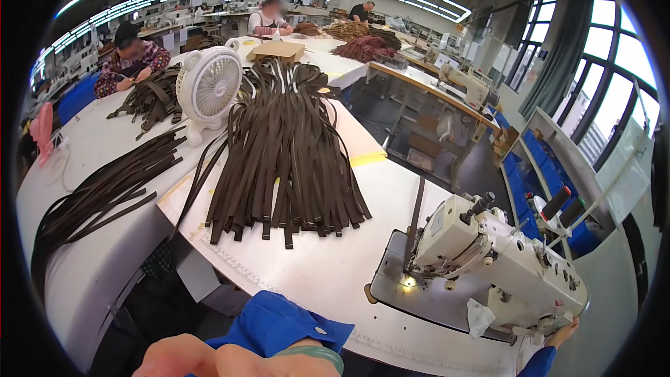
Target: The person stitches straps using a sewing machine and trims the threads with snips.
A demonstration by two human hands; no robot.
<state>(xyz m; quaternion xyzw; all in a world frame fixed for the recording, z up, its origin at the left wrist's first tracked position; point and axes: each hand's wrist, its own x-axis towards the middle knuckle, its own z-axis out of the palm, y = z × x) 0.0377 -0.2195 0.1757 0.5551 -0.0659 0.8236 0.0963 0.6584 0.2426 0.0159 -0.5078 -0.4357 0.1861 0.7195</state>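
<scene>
A: Status on your hands?

B: Well apart. My right hand (564,334) is at the right end of the white industrial sewing machine (516,276), fingers touching the casing. Partly hidden, can't tell how firm the hold is. My left hand (199,359) is bent back toward me, low and well left of the machine, below a blue cuffed sleeve (279,321). Fingers cut off by the frame edge, so can't tell if it's closed on anything.

A: And the piece?

B: Single dark-brown flat fabric strap (415,220), at the left end of the machine. Runs down past the head to the dark metal plate (394,290), next to the lit lamp (410,282). Can't tell if the foot is pressing on it.

A: What else is around?

B: Big heap of long dark-brown straps (286,153), left of the machine, on the same white worktop (335,265). Ends fanned toward me. Past that, further left of the machine: round white plastic fan (213,87) and a flatter dark-brown strap bundle (105,188). Crumpled white scrap (479,318) at the machine's front. Black thread cone with red top (556,204) behind it. Far left beyond the machine, a person in a patterned top (157,56) sits at dark straps.
</scene>
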